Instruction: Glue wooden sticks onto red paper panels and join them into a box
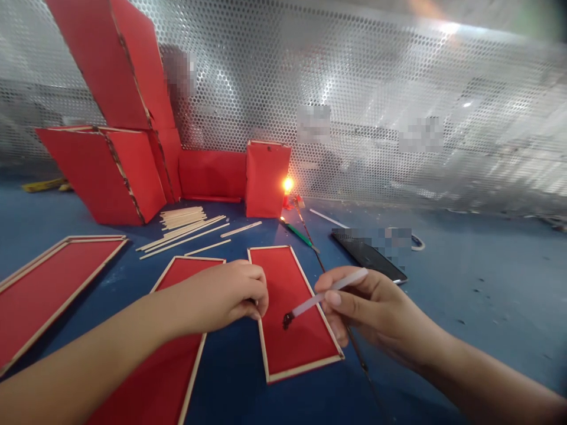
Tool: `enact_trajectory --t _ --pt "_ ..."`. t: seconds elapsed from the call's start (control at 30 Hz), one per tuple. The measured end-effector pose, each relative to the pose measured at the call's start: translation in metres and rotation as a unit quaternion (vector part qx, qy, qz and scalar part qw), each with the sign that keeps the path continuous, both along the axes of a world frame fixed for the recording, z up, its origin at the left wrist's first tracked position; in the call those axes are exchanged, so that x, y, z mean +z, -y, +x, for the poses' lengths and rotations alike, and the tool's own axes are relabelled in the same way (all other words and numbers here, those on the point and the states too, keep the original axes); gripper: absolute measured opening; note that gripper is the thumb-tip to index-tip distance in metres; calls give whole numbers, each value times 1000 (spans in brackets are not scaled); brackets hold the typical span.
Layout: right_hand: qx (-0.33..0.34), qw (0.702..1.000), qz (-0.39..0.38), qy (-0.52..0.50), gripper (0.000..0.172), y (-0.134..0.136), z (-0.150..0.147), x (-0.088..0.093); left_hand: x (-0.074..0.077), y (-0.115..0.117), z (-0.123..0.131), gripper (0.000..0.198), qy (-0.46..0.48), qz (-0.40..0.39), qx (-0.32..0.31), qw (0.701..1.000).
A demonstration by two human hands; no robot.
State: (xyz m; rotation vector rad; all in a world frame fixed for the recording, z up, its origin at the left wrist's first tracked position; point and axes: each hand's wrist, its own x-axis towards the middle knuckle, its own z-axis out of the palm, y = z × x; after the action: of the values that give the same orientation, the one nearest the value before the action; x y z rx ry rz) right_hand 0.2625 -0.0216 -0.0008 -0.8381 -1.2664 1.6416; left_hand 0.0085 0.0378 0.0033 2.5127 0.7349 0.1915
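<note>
My right hand (367, 310) pinches a thin white stick (330, 292) whose blackened tip (288, 320) hovers over a red panel with a pale wooden frame (305, 348) lying flat on the blue table. My left hand (225, 295) is closed in a loose fist at that panel's left edge, resting between it and a second framed red panel (177, 271). What the left fingers hold, if anything, is hidden.
A third framed red panel (48, 277) lies far left. Loose wooden sticks (186, 227) lie behind it. Red folded boxes (106, 171) stand at the back by a perforated metal wall. A lit candle (287, 188), a green pen (297, 233) and a phone (367, 257) sit mid-table.
</note>
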Motion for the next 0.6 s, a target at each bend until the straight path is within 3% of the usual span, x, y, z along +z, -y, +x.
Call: enact_trajectory --t 0.33,0.6 --pt "-4 1000 5 -24 21 -1 -3 1 -3 4 -7 18 -1 -37 5 999" --pt "-38 994 57 85 35 -1 -4 -3 -13 1 -6 21 11 10 24 1000"
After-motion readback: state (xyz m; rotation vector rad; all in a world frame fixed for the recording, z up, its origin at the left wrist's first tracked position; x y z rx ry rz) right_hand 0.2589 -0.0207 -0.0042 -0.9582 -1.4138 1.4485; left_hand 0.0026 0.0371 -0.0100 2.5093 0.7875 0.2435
